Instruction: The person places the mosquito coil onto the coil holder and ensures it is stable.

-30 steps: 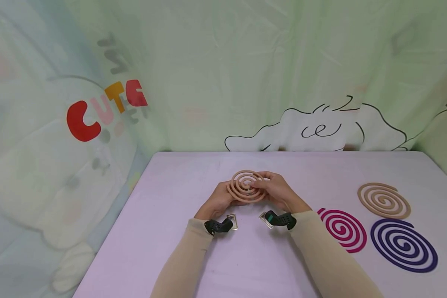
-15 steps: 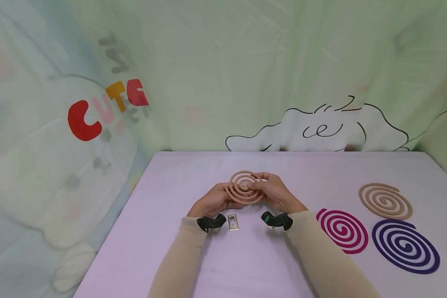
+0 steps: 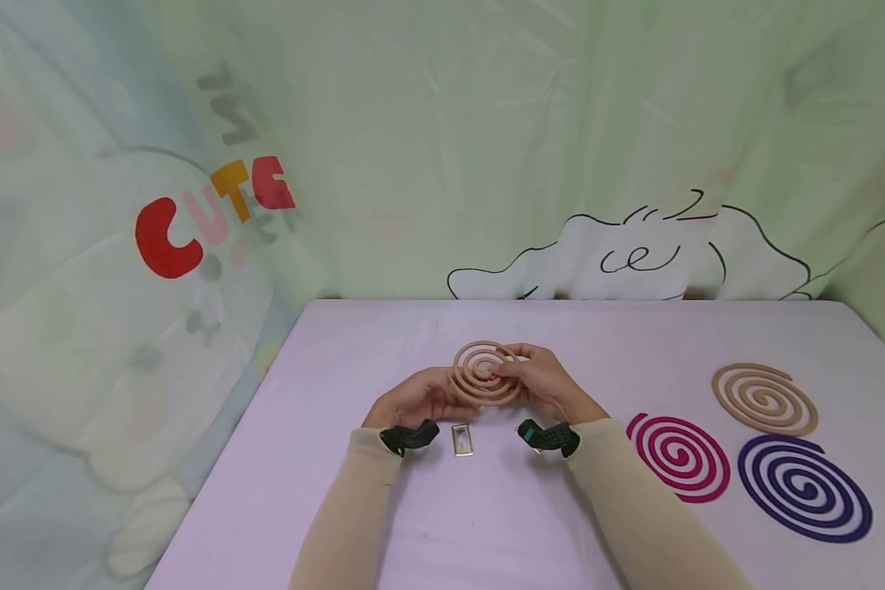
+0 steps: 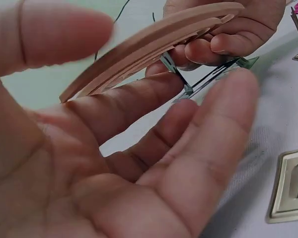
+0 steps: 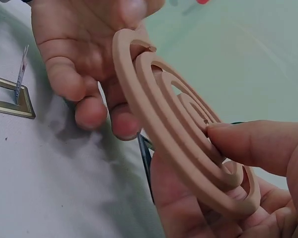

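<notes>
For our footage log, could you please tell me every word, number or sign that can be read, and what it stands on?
"CUT", then probably "E": large red, pink and orange letters on the pale green-blue, cloth-like backdrop.
Faint grey marks near those letters: too blurred to read.
None visible on the held beige, round, flat spiral.

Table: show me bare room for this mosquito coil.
Free: left sleeve to left table edge; beyond the left hand and right hand, up to the green curtain; in front, left sleeve to right sleeve. Crowded: the right, where a magenta mosquito coil, purple coil and tan coil lie close together, and around the metal stand.
</notes>
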`<state>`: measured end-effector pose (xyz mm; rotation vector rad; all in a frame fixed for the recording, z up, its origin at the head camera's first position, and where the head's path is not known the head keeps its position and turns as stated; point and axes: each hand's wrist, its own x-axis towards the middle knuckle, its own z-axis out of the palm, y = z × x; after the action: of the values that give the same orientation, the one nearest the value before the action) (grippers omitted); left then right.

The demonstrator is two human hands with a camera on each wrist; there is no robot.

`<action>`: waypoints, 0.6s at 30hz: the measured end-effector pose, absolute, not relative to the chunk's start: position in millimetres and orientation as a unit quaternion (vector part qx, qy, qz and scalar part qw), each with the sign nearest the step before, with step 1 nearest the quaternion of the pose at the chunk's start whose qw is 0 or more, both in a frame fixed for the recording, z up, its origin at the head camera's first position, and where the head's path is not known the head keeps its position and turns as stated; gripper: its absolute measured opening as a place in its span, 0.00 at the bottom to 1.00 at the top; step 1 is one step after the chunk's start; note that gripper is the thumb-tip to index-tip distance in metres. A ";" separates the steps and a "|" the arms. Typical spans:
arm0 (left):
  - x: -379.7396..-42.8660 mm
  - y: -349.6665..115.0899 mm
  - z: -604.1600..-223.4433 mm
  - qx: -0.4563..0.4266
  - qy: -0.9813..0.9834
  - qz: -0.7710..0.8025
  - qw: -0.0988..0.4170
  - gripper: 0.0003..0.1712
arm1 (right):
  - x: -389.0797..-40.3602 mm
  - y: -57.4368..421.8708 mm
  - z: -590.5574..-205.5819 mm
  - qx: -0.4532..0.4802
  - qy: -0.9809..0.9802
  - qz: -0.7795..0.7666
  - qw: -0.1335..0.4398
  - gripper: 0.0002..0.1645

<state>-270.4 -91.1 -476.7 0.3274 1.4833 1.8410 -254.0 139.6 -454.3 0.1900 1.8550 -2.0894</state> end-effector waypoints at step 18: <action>-278.2 -67.6 -481.2 0.044 0.611 0.742 0.273 0.11 | -256.6 132.9 -456.0 0.081 0.662 -0.721 0.186 0.31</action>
<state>-278.2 -67.6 -481.2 0.1182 1.6434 1.9966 -256.6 132.9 -456.0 0.2283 1.8660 -2.0311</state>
